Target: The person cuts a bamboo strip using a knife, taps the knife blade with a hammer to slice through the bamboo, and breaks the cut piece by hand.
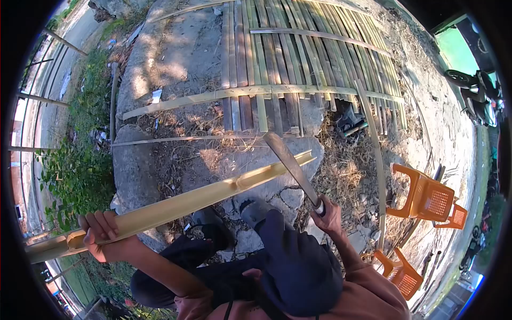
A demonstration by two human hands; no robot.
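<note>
My left hand is wrapped round a long half-split bamboo pole near its left end. The pole slants up to the right across my knees' front, hollow side showing, with a node partway along. In my right hand is a machete, gripped by its handle. Its broad blade points up and to the left and crosses in front of the pole near the far end; whether the two touch I cannot tell.
A panel of bamboo slats with crosswise strips lies ahead on the ground. Orange plastic chairs stand at right, beside a long thin strip. Green plants grow at left. Cracked concrete and dry shavings lie around my shoes.
</note>
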